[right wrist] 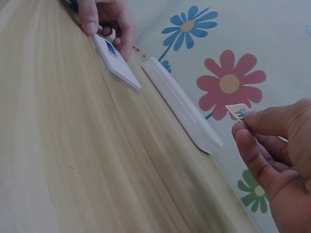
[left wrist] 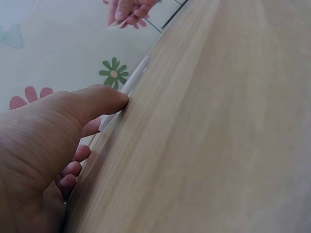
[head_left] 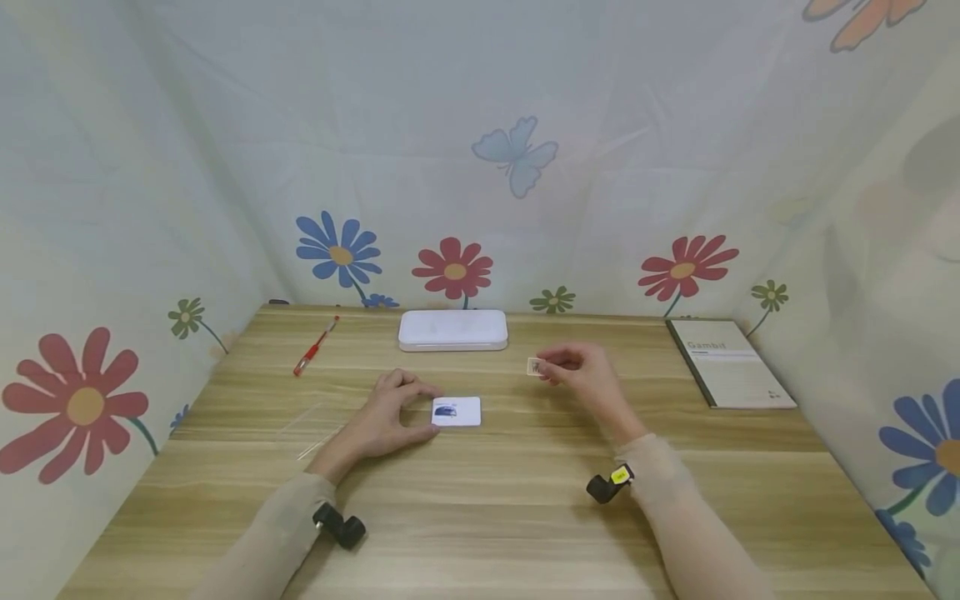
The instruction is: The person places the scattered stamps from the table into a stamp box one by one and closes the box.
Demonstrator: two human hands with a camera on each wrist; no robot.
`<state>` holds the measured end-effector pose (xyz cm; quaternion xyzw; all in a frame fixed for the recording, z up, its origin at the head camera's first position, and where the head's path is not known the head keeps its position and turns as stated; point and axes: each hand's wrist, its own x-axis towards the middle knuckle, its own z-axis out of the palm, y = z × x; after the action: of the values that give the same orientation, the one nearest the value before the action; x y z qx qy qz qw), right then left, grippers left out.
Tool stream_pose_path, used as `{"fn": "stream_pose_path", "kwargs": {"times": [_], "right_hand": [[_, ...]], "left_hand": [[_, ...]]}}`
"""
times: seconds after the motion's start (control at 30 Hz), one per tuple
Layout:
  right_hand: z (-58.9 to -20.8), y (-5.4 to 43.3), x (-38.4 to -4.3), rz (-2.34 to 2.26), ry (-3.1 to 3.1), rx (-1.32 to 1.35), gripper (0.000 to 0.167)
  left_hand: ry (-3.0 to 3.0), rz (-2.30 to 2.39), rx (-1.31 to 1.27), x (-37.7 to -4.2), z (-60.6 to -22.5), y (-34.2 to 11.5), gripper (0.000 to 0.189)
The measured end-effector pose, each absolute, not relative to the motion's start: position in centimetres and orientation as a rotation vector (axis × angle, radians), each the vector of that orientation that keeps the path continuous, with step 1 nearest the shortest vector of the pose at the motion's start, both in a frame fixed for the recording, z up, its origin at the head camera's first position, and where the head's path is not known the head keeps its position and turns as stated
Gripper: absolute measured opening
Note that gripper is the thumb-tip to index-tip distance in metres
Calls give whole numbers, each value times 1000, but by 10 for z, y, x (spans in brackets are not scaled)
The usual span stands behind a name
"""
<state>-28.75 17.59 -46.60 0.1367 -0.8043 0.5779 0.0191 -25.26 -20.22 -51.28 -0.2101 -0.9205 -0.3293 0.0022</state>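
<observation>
A thin white rectangular card-like piece (head_left: 463, 412) with a blue picture at one end lies on the wooden table; its side has some thickness in the right wrist view. My left hand (head_left: 386, 421) holds it by the left end, thumb at the near corner and index finger at the far one. To the right and raised over the table, my right hand (head_left: 581, 373) pinches a small stamp-like square (right wrist: 238, 111) between thumb and index finger. That square has a pale border and a dark and bluish print, partly covered by the fingertips.
A white flat case (head_left: 453, 330) lies at the table's back edge. Further left is a red pen (head_left: 316, 346), and a transparent plastic sleeve (head_left: 303, 423) lies by my left forearm. A notebook (head_left: 731, 364) sits at the back right. Flowered cloth (head_left: 390, 192) surrounds the table.
</observation>
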Motion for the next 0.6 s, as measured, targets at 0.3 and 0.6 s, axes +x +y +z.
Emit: {"fn": "stream_pose_path", "kwargs": {"times": [0.3,0.6], "right_hand": [[-477,156,-286,1802,-2493,516,21],[-483,132,-276,1825,-2568,529,17]], "left_hand": [[-2883,-1023,-670,-252,-510,-203,55],[-2884,-1029,-664,-251,-509,-201,54]]}}
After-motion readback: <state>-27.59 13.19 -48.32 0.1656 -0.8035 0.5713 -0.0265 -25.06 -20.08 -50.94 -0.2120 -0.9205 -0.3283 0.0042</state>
